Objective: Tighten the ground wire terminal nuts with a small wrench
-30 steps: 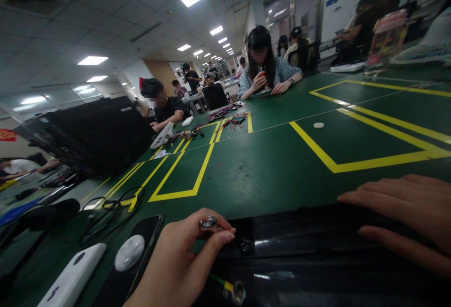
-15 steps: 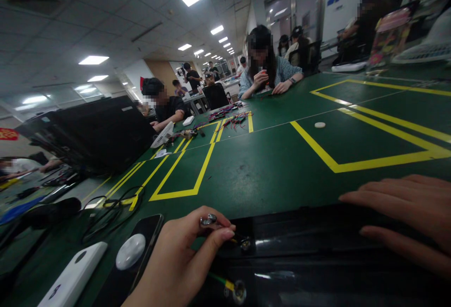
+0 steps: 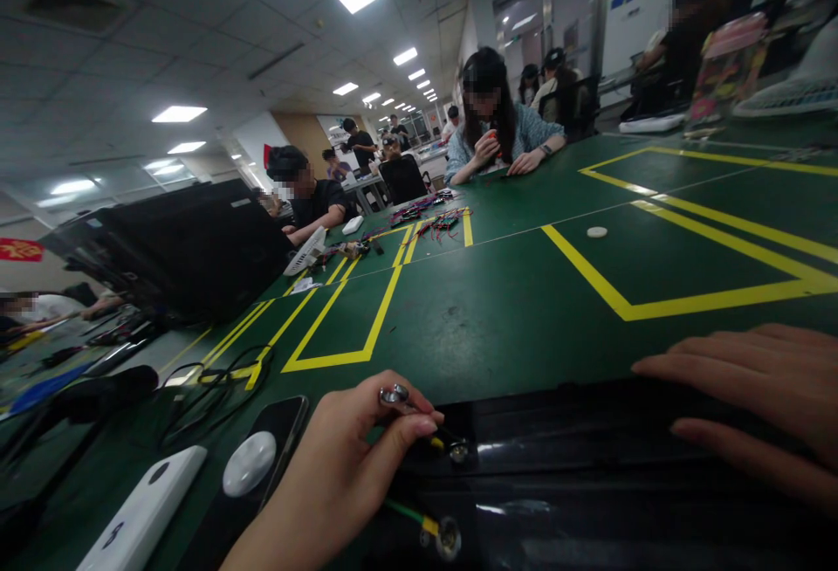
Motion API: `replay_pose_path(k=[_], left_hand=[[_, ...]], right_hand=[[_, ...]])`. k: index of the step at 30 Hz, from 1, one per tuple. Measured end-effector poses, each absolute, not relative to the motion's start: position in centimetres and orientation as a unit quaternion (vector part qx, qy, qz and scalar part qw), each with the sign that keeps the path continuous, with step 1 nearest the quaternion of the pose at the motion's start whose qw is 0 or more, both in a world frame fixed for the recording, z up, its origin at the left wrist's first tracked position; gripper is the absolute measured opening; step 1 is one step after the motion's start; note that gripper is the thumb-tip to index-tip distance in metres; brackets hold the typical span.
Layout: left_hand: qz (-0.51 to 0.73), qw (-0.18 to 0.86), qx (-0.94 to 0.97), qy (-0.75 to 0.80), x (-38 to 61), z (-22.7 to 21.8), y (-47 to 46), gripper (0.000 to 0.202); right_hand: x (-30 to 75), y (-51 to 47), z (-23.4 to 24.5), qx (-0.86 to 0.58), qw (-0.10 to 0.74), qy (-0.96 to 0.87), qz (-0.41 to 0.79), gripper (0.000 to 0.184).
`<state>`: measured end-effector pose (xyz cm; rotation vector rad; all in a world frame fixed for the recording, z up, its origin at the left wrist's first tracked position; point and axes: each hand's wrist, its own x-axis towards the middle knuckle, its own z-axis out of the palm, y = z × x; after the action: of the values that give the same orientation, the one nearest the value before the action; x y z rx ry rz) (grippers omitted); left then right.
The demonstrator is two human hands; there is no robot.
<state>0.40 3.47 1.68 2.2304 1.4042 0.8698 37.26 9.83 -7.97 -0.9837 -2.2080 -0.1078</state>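
My left hand [image 3: 363,453] pinches a small shiny metal wrench [image 3: 394,395] between thumb and forefinger; its rounded head sticks up over the finger, and its other end is largely hidden. Just beyond the fingertips is a bolt with a nut [image 3: 458,451] on a glossy black panel [image 3: 556,457], with a bit of yellow-sleeved wire by it. Closer to me, a green wire with a yellow sleeve [image 3: 429,526] runs to a second round metal fastener [image 3: 449,539]. My right hand [image 3: 759,396] lies open over the panel's right side, fingers stretched out and holding nothing.
Left of my hand lie a dark phone [image 3: 275,431] with a white disc and a white power-bank-like block [image 3: 147,510]. A black cable [image 3: 219,392] coils beyond. The green table [image 3: 458,318] has yellow tape lines and wire bundles [image 3: 436,220]. Co-workers sit across.
My left hand has shifted very slightly, and the wrench head has turned a little, showing more of its end. My right hand has stayed in place.
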Motion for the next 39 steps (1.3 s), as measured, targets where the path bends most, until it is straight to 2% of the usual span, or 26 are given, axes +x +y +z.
replay_pose_path(k=[6, 10, 13, 16, 19, 22, 26, 29, 34, 37, 39], left_hand=[[0.306, 0.177, 0.793, 0.497, 0.4, 1.7, 3.8, 0.014], [0.314, 0.172, 0.790, 0.498, 0.5, 1.6, 3.6, 0.014], [0.323, 0.157, 0.789, 0.498, 0.5, 1.3, 3.3, 0.015], [0.329, 0.134, 0.797, 0.488, 0.3, 1.0, 3.0, 0.018], [0.323, 0.126, 0.808, 0.478, 0.2, 1.0, 2.8, 0.022], [0.312, 0.130, 0.812, 0.475, 0.3, 1.1, 2.9, 0.019], [0.293, 0.150, 0.811, 0.483, 0.4, 1.6, 3.2, 0.014], [0.281, 0.167, 0.807, 0.492, 0.5, 2.0, 3.4, 0.013], [0.277, 0.202, 0.803, 0.488, 0.4, 2.2, 3.8, 0.013], [0.278, 0.218, 0.802, 0.482, 0.3, 2.2, 4.0, 0.014], [0.277, 0.225, 0.803, 0.478, 0.2, 2.1, 4.0, 0.015]], right_hand=[[39.2, 9.3, -7.9, -0.379, 0.345, -0.857, -0.062, 0.068], [40.6, 9.2, -7.7, -0.362, 0.256, -0.880, -0.170, 0.074], [40.7, 9.1, -7.6, -0.361, 0.237, -0.879, -0.205, 0.075], [40.5, 9.0, -7.8, -0.367, 0.242, -0.879, -0.184, 0.075], [39.9, 8.8, -8.2, -0.376, 0.284, -0.876, -0.106, 0.073], [39.2, 8.6, -8.2, -0.376, 0.337, -0.862, -0.037, 0.071], [38.6, 8.5, -7.6, -0.371, 0.355, -0.858, -0.006, 0.070], [38.9, 8.7, -7.1, -0.373, 0.330, -0.866, -0.047, 0.072], [40.1, 9.0, -7.2, -0.354, 0.243, -0.884, -0.186, 0.080], [40.6, 9.0, -7.5, -0.348, 0.226, -0.887, -0.203, 0.094], [40.8, 9.1, -7.7, -0.351, 0.218, -0.887, -0.207, 0.096]])
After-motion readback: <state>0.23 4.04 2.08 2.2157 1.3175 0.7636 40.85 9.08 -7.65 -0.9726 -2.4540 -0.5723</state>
